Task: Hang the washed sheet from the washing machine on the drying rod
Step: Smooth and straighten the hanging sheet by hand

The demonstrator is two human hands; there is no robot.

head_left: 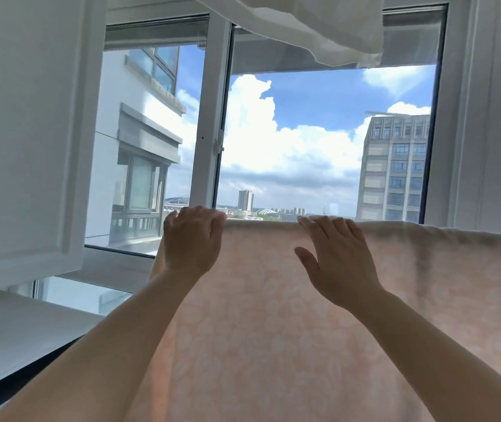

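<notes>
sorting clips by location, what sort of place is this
Probably a high-rise flat's laundry balcony or window nook: an open window facing tower blocks, and a peach sheet draped at hand height.

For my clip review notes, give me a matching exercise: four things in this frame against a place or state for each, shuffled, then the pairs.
Things:
1. left hand
2. right hand
3. pink sheet
4. white cloth

States:
A. hangs at the top of the frame
B. fingers curled over the sheet's top edge at its left end
C. fingers straight, resting flat on the sheet
D. draped in front of the window, top edge level

Pairs: 1-B, 2-C, 3-D, 4-A
</notes>
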